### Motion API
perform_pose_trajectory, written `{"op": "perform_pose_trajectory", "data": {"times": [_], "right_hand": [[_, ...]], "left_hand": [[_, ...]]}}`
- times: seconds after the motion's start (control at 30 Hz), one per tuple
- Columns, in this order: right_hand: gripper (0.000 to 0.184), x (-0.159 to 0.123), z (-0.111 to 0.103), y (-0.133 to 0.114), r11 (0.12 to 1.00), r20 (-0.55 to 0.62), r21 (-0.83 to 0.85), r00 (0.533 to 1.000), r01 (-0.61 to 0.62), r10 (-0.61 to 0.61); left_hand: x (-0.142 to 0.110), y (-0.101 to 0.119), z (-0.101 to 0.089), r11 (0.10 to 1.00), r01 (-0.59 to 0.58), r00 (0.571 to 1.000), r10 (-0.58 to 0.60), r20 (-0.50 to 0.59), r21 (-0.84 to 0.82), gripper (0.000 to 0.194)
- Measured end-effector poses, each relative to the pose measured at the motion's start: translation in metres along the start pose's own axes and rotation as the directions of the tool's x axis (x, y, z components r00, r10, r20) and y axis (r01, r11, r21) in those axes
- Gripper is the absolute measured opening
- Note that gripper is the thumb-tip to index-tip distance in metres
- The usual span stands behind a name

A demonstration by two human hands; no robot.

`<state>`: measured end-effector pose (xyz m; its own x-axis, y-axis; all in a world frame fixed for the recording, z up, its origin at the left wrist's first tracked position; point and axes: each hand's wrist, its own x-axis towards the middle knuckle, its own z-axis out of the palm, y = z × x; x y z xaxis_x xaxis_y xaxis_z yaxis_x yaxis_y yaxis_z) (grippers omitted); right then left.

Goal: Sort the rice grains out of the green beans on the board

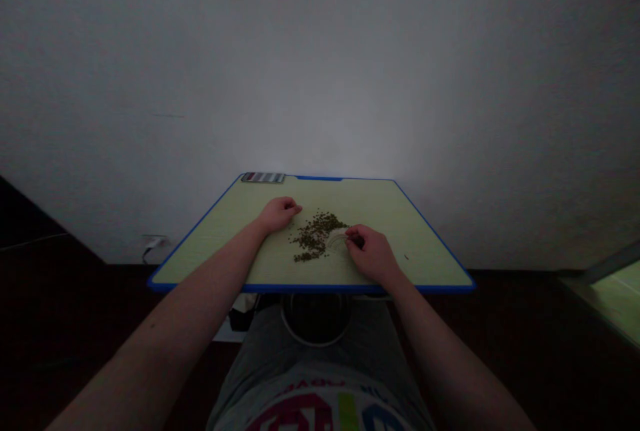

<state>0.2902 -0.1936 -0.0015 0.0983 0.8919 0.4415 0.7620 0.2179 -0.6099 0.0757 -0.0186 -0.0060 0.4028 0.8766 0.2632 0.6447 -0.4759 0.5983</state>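
A loose pile of small brown-green bits (316,234), like seeds or dried pieces, is spread over the middle of a pale-topped folding table (210,244). To the left of the pile, my left hand (280,215) rests low over the tabletop with fingers curled and thumb and forefinger together; whatever they may hold is too small to see. On the pile's right edge, my right hand (373,251) has its fingertips pinched against a pale, see-through curved thing (336,237). The dim light hides what kind of thing it is.
A phone (263,177) lies at the table's far left corner. One small dark bit (407,257) sits apart on the right. Below the near blue edge, a dark round pot (320,343) is between my legs. A white wall stands directly behind the table.
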Motion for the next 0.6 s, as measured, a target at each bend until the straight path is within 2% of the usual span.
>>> {"op": "perform_pose_trajectory", "data": {"times": [0.13,0.4,0.6], "right_hand": [[0.018,0.0012,-0.0004,0.0006,1.000,-0.022,-0.015,1.000,-0.012,0.011],[0.017,0.0019,-0.0004,0.0005,1.000,0.029,0.023,0.999,0.019,-0.020],[0.015,0.0001,-0.0035,0.0030,0.999,0.027,0.038,1.000,-0.012,0.011]], "left_hand": [[0.0002,-0.0005,0.0005,1.000,0.006,1.000,-0.006,0.004,-0.007,0.034],[-0.0003,-0.0007,0.0007,1.000,-0.011,1.000,0.011,-0.005,-0.004,0.034],[0.0001,-0.0004,0.0006,1.000,0.003,1.000,-0.003,0.002,-0.002,0.035]]}}
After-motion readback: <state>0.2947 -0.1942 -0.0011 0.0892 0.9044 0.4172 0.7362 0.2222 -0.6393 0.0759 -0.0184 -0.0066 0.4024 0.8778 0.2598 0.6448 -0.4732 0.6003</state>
